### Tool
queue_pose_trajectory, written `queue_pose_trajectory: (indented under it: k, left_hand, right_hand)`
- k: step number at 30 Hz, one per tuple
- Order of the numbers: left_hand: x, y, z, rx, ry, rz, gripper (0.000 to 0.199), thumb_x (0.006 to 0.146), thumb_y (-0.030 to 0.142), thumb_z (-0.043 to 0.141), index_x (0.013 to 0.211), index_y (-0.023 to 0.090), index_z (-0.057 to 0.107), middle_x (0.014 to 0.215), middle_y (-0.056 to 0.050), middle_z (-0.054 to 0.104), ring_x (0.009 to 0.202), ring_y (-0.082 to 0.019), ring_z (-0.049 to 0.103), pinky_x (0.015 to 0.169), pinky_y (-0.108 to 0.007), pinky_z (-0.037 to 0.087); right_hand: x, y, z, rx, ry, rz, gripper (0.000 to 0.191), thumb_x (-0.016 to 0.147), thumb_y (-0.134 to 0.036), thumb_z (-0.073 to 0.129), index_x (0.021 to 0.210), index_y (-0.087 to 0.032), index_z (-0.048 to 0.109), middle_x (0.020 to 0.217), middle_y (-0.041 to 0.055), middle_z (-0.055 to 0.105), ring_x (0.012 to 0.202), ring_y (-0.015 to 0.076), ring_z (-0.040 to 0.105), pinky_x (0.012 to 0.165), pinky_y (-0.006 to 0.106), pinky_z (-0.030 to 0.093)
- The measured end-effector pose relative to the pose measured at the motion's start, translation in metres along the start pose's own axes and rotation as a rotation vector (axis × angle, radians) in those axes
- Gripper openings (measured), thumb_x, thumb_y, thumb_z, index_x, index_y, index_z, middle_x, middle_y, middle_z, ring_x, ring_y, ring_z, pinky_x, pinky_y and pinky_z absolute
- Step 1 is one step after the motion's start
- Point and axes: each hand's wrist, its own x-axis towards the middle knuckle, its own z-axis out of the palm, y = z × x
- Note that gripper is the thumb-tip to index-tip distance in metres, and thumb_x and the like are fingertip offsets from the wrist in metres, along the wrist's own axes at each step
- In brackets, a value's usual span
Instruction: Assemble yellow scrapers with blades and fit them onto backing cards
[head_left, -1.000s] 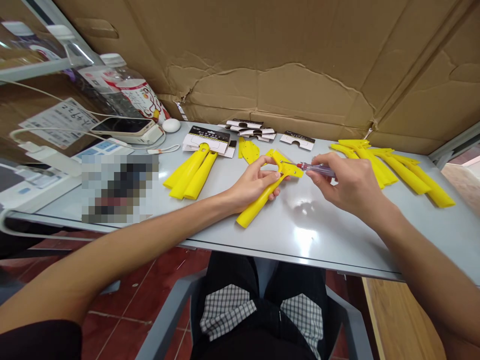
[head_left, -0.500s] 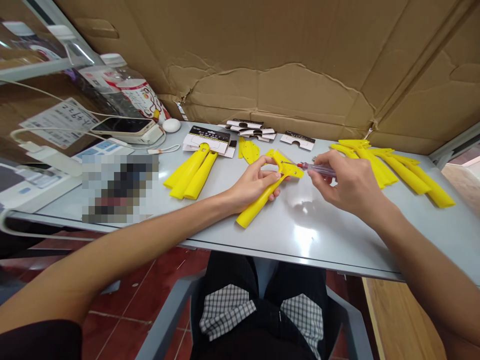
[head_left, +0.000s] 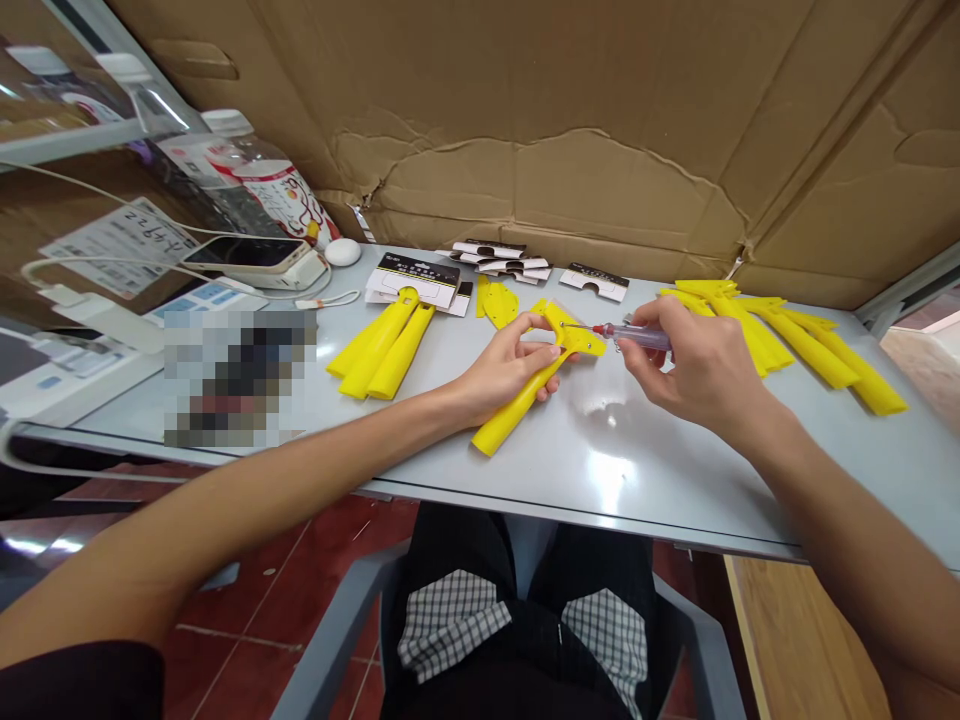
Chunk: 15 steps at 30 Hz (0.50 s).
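black sleeve [head_left: 82, 680], dark trousers [head_left: 465, 540] with checked black-and-white patches [head_left: 454, 620].

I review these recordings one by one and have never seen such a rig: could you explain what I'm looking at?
There is no robot here: the arms are a person's. Every picture comes from one camera worn on the head, looking forward and down.

The left hand holds a yellow handled piece. The right hand holds a screwdriver, its tip at the piece's wide end.

On the table, more yellow handled pieces lie at the right; three with cards lie at the left. Flat yellow parts and loose cards lie behind the hands. Farther left is a phone; a pixelated patch hides something nearby.
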Motion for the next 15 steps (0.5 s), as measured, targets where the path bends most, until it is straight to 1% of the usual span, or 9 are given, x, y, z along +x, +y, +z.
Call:
queue_pose_trajectory:
  k: [3,5,6,8,11,13,15]
  left_hand:
    - [0.0006,-0.0011,-0.0005,-0.007,0.000,0.002,0.035,0.098,0.031,0.075,0.116,0.024,0.046,0.093,-0.004,0.076,0.060,-0.012,0.064,0.056,-0.028,0.046]
    - [0.0008,-0.0018,-0.0008,-0.013,-0.001,0.009,0.038,0.097,0.033,0.076,0.117,0.024,0.045,0.094,-0.005,0.077,0.060,-0.013,0.064,0.056,-0.028,0.046]
    - [0.0008,-0.0020,-0.0009,-0.014,-0.004,0.009,0.039,0.097,0.033,0.077,0.117,0.024,0.045,0.094,-0.005,0.077,0.060,-0.013,0.064,0.056,-0.028,0.047]
    - [0.0006,-0.0019,-0.0008,-0.010,-0.006,0.010,0.040,0.096,0.034,0.078,0.117,0.024,0.045,0.093,-0.005,0.077,0.060,-0.012,0.064,0.056,-0.028,0.047]
    - [0.0000,-0.0008,-0.0004,0.001,-0.008,0.006,0.039,0.097,0.034,0.077,0.117,0.024,0.045,0.095,-0.005,0.077,0.060,-0.012,0.064,0.056,-0.027,0.047]
    - [-0.0002,0.0000,-0.0001,0.003,-0.006,0.002,0.035,0.099,0.032,0.074,0.116,0.024,0.045,0.095,-0.005,0.077,0.060,-0.012,0.064,0.056,-0.027,0.048]
    - [-0.0002,0.0003,0.0001,0.001,-0.002,-0.005,0.032,0.100,0.030,0.072,0.116,0.024,0.045,0.093,-0.004,0.077,0.059,-0.012,0.064,0.055,-0.027,0.047]
  right_hand:
    - [-0.0010,0.0042,0.0025,-0.053,0.021,-0.018,0.030,0.105,-0.046,0.059,0.088,-0.022,0.064,0.064,0.0012,0.070,0.055,0.0186,0.062,0.055,0.032,0.032]
    - [-0.0009,0.0057,0.0029,-0.072,0.014,-0.006,0.034,0.106,-0.048,0.056,0.084,-0.022,0.063,0.060,0.0007,0.067,0.053,0.0180,0.060,0.054,0.032,0.030]
    - [-0.0006,0.0055,0.0025,-0.073,0.001,0.003,0.034,0.105,-0.049,0.056,0.086,-0.022,0.064,0.059,0.0005,0.066,0.052,0.0181,0.059,0.054,0.032,0.029]
    - [0.0001,0.0036,0.0008,-0.055,-0.017,0.018,0.029,0.102,-0.048,0.058,0.094,-0.022,0.066,0.060,0.0001,0.067,0.052,0.0185,0.059,0.054,0.031,0.029]
    - [0.0006,-0.0005,-0.0018,-0.002,-0.036,0.023,0.023,0.099,-0.042,0.059,0.107,-0.021,0.065,0.069,0.0009,0.072,0.054,0.0186,0.061,0.055,0.031,0.031]
    - [0.0003,-0.0016,-0.0020,0.012,-0.051,0.019,0.019,0.101,-0.039,0.058,0.106,-0.022,0.064,0.073,0.0015,0.074,0.057,0.0187,0.064,0.056,0.031,0.033]
    - [-0.0003,-0.0006,-0.0010,-0.008,-0.051,0.012,0.023,0.104,-0.042,0.057,0.102,-0.022,0.066,0.069,0.0014,0.073,0.058,0.0190,0.064,0.057,0.031,0.033]
